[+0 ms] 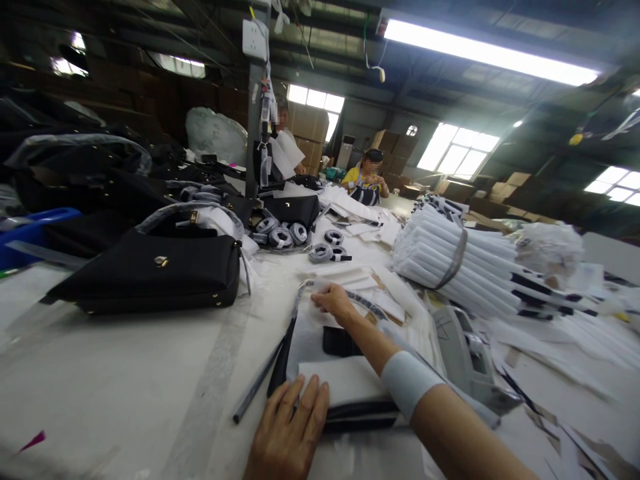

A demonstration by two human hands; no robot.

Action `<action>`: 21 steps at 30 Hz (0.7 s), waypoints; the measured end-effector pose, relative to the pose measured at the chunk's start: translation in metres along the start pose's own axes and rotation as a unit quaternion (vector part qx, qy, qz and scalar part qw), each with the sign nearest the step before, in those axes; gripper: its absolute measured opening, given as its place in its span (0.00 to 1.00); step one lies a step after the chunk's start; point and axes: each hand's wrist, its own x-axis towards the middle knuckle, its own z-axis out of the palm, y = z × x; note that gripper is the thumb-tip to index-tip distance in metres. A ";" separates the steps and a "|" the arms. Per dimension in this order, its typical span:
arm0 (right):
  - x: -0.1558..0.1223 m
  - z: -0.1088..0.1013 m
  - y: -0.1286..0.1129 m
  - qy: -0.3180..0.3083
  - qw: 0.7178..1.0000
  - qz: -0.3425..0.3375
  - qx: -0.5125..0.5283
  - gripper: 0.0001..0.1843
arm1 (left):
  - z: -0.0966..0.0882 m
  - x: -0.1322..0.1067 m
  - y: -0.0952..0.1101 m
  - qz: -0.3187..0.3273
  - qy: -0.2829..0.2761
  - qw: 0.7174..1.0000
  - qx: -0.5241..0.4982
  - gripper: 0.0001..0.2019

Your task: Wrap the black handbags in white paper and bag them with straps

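Right hand up at the wrapped handle of a black bag, fingertips bunched together over pale wrap; too small and soft to tell whether they really pinch it. Left hand palm down, fingers a little apart, laid on the near left edge of a white sheet, not gripping. The black bag lies on the table right in front of the person, sheet covering its near part, a black patch showing beyond that. Dark strip sticks out on its left. Pale band around right forearm. Just right of the bag: grey-green device. Farther right, a bundle of white-wrapped strips tied with a grey strap. Left: another black handbag, upright, gold clasp on front. Past that, coiled straps. Across the table, co-worker in yellow, seated; a second person by the post, near white sheets.
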 end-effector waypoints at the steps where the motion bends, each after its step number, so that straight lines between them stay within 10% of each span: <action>1: -0.007 -0.005 -0.001 -0.005 1.000 -0.004 0.007 0.03 | 0.002 -0.002 0.001 -0.005 0.012 1.000 -0.001 0.21; 10: -0.081 -0.016 -0.017 -0.049 0.989 -0.112 -0.085 0.02 | -0.013 -0.001 -0.008 0.051 -0.078 0.995 0.030 0.21; 21: -0.059 -0.013 -0.015 -0.100 0.974 -0.149 -0.138 0.07 | -0.009 -0.003 -0.004 0.024 -0.053 0.998 0.015 0.21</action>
